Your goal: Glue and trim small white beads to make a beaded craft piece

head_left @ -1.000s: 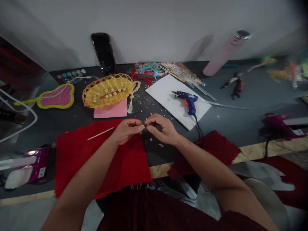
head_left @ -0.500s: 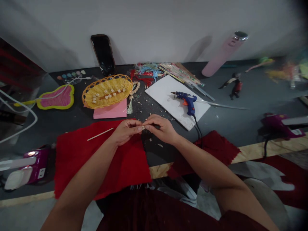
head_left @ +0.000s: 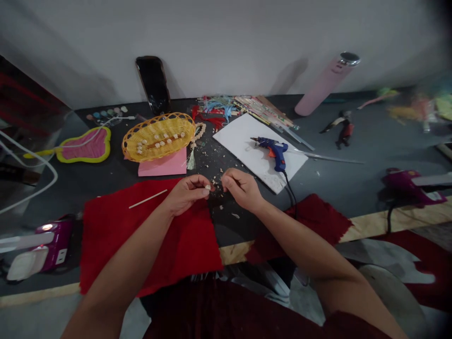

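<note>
Over the dark counter [head_left: 353,155] the left hand [head_left: 185,194] pinches a pale bead [head_left: 208,187]. Just right of it, the right hand [head_left: 242,189] has its grip pinched closed too.

Both forearms angle inward; left hand [head_left: 187,194] pinches thumb to fingertip; right hand [head_left: 243,189] curls closed, just apart.

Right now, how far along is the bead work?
Looks done: pale beads lie in the yellow woven basket, a beaded tassel strand beside it. In hand: left hand pinches a small pale bead; right hand close by, grip unclear. Left: loose pale bits on the dark table.
</note>
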Available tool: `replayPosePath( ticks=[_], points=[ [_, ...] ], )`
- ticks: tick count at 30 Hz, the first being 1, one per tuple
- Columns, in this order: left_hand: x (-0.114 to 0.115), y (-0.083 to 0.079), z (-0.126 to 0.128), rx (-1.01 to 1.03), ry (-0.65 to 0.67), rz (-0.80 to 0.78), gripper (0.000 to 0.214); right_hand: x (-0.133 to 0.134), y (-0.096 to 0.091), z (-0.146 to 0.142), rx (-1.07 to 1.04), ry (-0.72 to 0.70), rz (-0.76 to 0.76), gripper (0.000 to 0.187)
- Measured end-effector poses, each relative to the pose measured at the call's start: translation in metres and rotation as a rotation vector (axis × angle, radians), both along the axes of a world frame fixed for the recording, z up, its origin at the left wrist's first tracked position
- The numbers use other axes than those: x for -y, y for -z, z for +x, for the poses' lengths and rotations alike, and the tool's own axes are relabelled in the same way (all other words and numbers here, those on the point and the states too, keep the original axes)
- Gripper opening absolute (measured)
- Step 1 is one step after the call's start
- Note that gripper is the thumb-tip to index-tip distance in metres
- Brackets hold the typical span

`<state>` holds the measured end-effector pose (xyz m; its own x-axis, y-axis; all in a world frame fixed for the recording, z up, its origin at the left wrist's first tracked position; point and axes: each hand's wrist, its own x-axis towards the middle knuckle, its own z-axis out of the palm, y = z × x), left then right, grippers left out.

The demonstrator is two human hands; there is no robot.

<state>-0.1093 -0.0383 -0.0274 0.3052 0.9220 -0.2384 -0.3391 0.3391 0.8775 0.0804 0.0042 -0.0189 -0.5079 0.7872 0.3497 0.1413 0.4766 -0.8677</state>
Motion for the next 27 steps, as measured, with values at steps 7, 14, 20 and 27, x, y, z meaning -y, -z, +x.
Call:
replayPosePath(
  ticks=[7, 14, 20, 27],
  points=[
    [0.0000, 0.0031, 0.0004, 0.002, -0.008, -0.021, 0.018, 0.0013, 0.0024, -0.0074, -0.005, -0.198, 0.173, 0.026],
    [-0.0002, 0.0041, -0.0010, 0.023, -0.017, -0.042, 0.023, 0.0020, 0.0041, -0.0068, -0.002, -0.123, 0.158, 0.020],
    [-0.0004, 0.0028, -0.0008, 0.020, -0.018, -0.047, 0.022, 0.0018, 0.0026, -0.0066, 0.002, -0.112, 0.156, 0.017],
    [-0.0007, 0.0011, 0.0005, -0.078, 0.002, 0.003, 0.015, 0.0027, 0.0056, -0.0078, 0.009, -0.119, 0.185, 0.013]
  ],
)
